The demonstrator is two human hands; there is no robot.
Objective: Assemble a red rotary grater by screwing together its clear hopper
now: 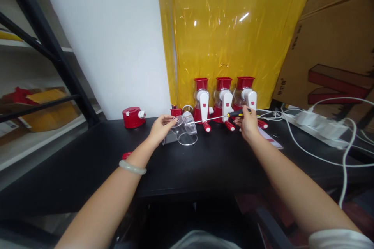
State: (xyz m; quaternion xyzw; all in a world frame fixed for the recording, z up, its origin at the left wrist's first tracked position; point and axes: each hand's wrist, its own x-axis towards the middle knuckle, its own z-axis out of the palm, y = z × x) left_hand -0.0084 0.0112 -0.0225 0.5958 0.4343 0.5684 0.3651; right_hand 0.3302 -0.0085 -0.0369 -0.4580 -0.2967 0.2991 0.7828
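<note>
My left hand (164, 126) is closed on a clear plastic housing (182, 130), which it holds near the table top. The fingers grip the housing's upper left side. In my right hand (247, 123) is a screwdriver (235, 113) with a yellow and black handle. Its long metal shaft points left, and the tip reaches the right side of the clear housing; whether it touches a screw there is too small to see. A red base part (133, 117) with a white knob stands to the left. Behind the housing are a small red part (175, 111) and a metal grater drum (187, 109).
Three red and white rotary graters (201, 103) stand along the yellow plastic sheet (233, 27). A power strip (321, 128) with white cables lies at the right, before a large cardboard box (330, 46). A shelf rack (37, 50) borders the black table (87, 171) at left.
</note>
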